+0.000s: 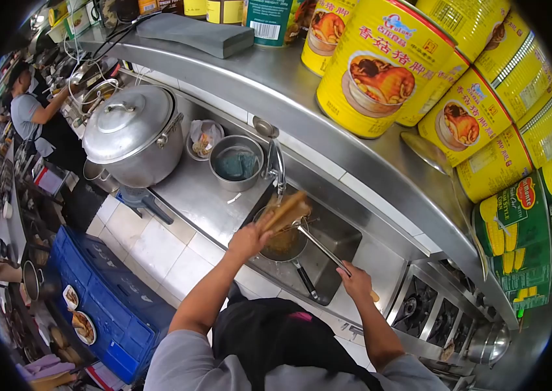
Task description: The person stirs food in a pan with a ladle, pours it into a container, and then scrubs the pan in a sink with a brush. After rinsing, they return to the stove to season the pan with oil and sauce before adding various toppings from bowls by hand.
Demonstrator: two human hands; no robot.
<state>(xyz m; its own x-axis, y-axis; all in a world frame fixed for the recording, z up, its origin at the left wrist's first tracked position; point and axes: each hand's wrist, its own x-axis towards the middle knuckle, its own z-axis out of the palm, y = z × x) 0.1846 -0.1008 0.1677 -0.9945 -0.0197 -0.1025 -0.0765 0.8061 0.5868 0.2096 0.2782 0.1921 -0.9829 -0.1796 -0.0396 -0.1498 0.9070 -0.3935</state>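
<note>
My left hand is closed around a bamboo brush, a tan, stiff bundle held over the sink. My right hand grips a long-handled metal ladle with a wooden handle end. The ladle's head meets the brush's far end and is partly hidden. Below both, a round pan with a black handle rests in the sink, with brownish liquid inside. The metal faucet reaches over the sink just beyond the brush.
On the counter's left stand a large lidded pot, a bowl of scraps and a metal pot. Yellow cans line the shelf above. Burners lie right; a blue bin stands left. Another person works far left.
</note>
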